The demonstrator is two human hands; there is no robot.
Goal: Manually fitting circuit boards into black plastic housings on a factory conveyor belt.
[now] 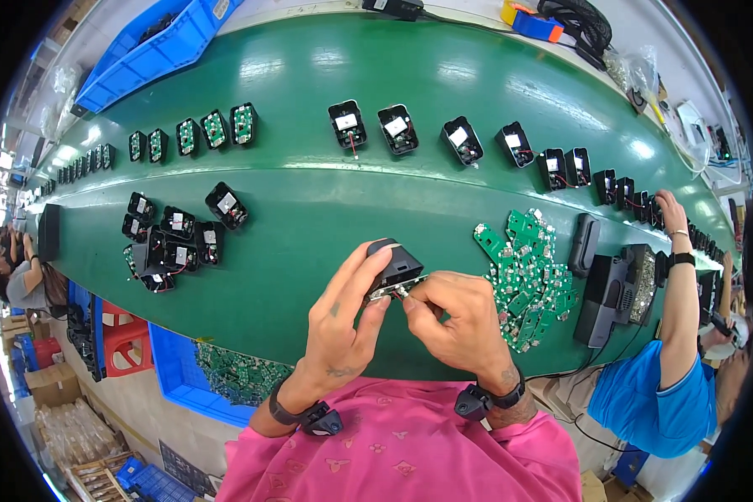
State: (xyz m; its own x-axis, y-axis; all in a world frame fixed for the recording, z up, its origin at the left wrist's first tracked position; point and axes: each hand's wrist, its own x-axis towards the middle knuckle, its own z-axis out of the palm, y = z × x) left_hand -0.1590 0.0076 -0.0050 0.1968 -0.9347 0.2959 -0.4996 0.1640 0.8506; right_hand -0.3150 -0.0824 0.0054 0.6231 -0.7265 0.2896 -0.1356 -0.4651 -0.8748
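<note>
Just in from the near edge of the long green tabletop (293, 222), at its middle, the left hand (343, 309) grasps a black plastic box-shaped housing (396, 263), raised and tilted. The right hand (456, 314) has thumb and forefinger pinched together at a green circuit board (383, 291) with thin wires at the housing's lower side; the fingers hide exactly what they grip.

Toward the far edge, left of centre, open black housings (215, 129) contain green boards; right of centre, open black housings (397, 130) contain white rectangular pieces and wires. More such housings (178, 222) cluster near the left. A blue plastic crate (134, 71) at the far left holds dark items too shadowed to identify; a blue plastic bin (173, 368) below the near edge holds green boards, partly covered by the left forearm.

Both rows shrink into blur toward the tabletop's ends, and a co-worker's hand (671, 216) hides some housings at right. Bare tabletop lies between the cluster and the left hand; a loose heap of green boards (531, 280) occupies the right side.
</note>
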